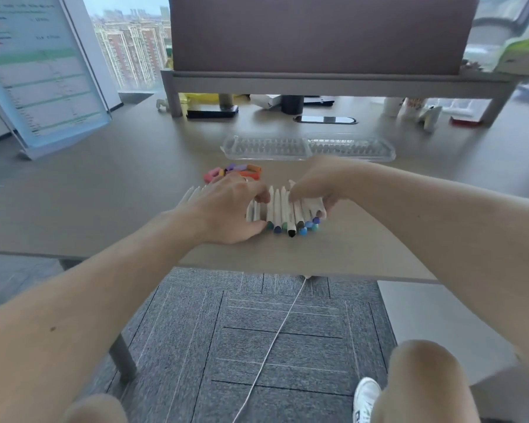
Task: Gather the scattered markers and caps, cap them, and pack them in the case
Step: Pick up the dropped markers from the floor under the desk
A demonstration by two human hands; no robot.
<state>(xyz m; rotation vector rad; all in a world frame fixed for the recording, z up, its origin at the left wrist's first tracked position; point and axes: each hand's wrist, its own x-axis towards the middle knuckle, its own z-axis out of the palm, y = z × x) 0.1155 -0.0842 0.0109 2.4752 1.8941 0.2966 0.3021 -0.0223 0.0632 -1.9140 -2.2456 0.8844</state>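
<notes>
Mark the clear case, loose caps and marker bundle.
clear case [308, 148]: head view, middle of its ribbed surface.
loose caps [242, 169]: head view, middle of the pile.
marker bundle [280, 209]: head view, white barrel, mid-length.

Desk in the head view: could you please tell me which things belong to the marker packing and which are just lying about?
Job: markers, caps, clear case.
Lying about: document stand, dark cylinder, divider panel.
</notes>
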